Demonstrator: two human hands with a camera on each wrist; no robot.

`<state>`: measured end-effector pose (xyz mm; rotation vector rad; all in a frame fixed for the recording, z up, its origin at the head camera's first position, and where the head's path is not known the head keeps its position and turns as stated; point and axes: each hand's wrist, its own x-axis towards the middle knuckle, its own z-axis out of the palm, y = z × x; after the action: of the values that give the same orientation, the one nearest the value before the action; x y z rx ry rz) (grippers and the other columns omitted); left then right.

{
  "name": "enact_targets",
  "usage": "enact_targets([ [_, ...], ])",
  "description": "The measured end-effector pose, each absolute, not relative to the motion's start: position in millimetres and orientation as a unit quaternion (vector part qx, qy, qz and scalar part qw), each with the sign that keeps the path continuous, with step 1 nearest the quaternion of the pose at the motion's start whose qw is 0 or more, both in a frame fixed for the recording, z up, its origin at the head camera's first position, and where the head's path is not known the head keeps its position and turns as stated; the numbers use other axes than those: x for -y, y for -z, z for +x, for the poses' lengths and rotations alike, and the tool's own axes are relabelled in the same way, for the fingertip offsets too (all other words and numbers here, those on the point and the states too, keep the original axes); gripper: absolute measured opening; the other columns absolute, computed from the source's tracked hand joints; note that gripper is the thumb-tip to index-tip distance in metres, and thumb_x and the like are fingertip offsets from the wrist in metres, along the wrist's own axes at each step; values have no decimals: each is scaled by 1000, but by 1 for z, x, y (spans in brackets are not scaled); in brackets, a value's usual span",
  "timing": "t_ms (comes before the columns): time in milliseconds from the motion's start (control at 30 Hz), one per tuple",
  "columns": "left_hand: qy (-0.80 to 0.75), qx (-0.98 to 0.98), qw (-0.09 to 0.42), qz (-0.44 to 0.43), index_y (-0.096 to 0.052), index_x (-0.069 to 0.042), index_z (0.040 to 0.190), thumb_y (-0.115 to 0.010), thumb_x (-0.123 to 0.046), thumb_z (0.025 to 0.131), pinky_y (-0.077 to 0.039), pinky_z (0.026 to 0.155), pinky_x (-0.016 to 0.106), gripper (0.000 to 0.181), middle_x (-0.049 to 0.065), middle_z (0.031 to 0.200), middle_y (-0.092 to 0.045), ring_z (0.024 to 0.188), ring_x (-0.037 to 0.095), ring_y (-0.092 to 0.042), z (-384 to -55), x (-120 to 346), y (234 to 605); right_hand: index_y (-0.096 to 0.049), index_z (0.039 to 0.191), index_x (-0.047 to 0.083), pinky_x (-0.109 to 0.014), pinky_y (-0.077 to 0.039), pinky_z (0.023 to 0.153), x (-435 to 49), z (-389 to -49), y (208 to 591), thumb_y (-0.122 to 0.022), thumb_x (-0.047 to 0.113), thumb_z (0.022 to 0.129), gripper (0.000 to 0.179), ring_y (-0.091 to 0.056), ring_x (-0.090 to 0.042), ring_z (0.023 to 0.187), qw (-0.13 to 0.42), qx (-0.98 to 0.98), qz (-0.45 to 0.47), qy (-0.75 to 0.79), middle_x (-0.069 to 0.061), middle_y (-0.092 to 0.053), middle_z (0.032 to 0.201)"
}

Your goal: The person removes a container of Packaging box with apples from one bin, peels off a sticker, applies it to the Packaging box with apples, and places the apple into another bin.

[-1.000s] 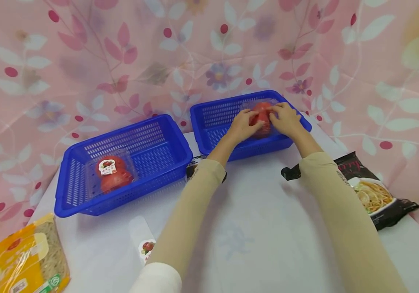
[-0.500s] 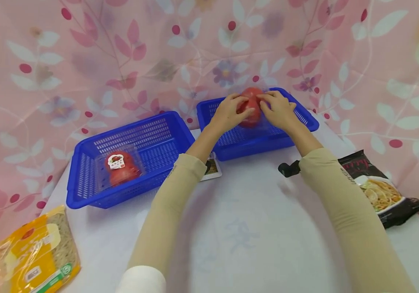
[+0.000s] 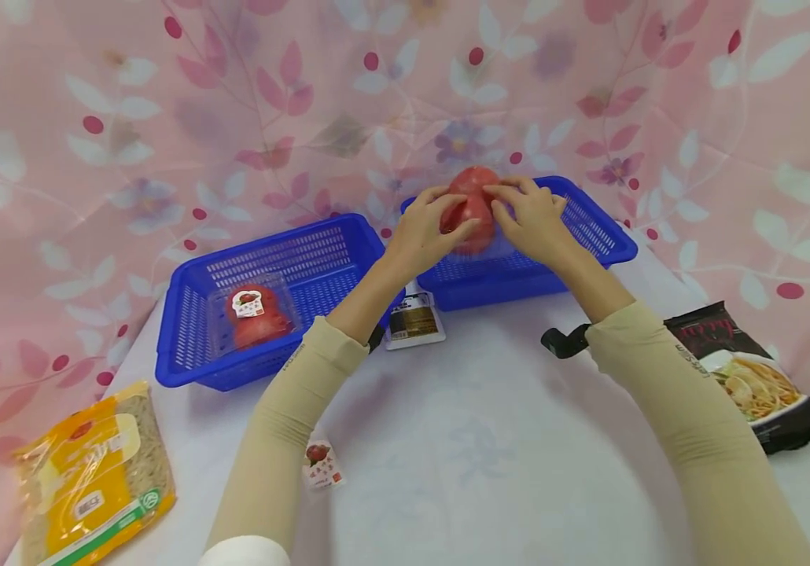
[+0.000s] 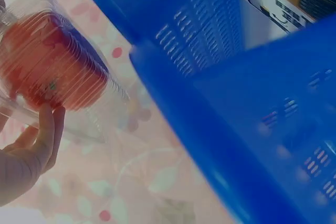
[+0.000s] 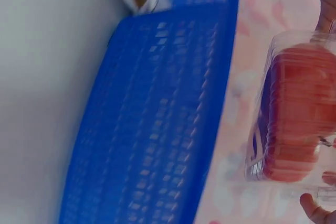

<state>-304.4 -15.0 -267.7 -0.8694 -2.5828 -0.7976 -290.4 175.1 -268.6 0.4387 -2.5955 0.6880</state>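
Both hands hold a clear plastic box of tomatoes [image 3: 476,229] above the right blue basket [image 3: 497,295]. My left hand [image 3: 419,236] grips the box's left side, thumb toward me, while my right hand [image 3: 538,224] grips its right side. The left wrist view has the box [image 4: 50,61] raised past the basket rim, with fingers [image 4: 46,135] against it. In the right wrist view the tomatoes [image 5: 299,108] show through the plastic; most of that hand is out of frame. A second box of tomatoes [image 3: 256,318], bearing a white label, lies in the left blue basket [image 3: 196,369].
A yellow bag [image 3: 97,479] lies at the front left and a black noodle packet [image 3: 752,377] at the right. Between the baskets is a small white-edged packet [image 3: 414,321]. A tomato-printed label [image 3: 322,464] lies on the white table [image 3: 504,487] near the left sleeve.
The tomato box has come up out of the right basket and shifted left, held by both hands. The head view has turned slightly, uncovering the packet between the baskets.
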Motion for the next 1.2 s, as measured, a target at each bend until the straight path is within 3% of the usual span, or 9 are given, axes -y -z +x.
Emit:
enact_targets([
  [233,280,887,209,-303,-56,-16,127,-56,-50,85,-44,92,33,54,9,135,-43,120,24,-46,-278,40,263,-54,128,11,-59,-21,89,-155,-271,261,-42,24,96,37,-36,-48,111,234,915,192,-266,-17,-40,136],
  [433,277,868,247,-329,-58,-11,124,-60,-40,87,-45,90,37,48,15,133,-46,118,32,-47,-253,58,275,-57,125,8,-59,-27,83,-141,-250,264,-46,21,94,35,-37,-48,110,227,909,212,-276,-19,-42,134],
  [667,254,845,280,-377,-59,-10,124,-66,-31,84,-50,81,36,45,19,130,-48,98,29,-58,-224,72,284,-57,124,5,-58,-31,80,-140,-224,270,-49,15,94,33,-37,-48,110,220,899,250,-283,-20,-42,133],
  [933,232,837,269,-417,-60,-9,122,-71,-28,80,-52,75,26,47,19,129,-49,92,21,-62,-189,87,294,-57,123,5,-55,-33,82,-141,-193,286,-56,10,90,34,-36,-41,114,203,886,292,-298,-19,-41,134],
  [1200,229,830,262,-435,-61,-11,121,-72,-30,78,-51,76,26,48,18,129,-49,94,21,-62,-167,103,299,-59,124,11,-47,-47,75,-141,-167,294,-61,11,86,37,-42,-33,112,175,881,310,-311,-13,-42,136],
])
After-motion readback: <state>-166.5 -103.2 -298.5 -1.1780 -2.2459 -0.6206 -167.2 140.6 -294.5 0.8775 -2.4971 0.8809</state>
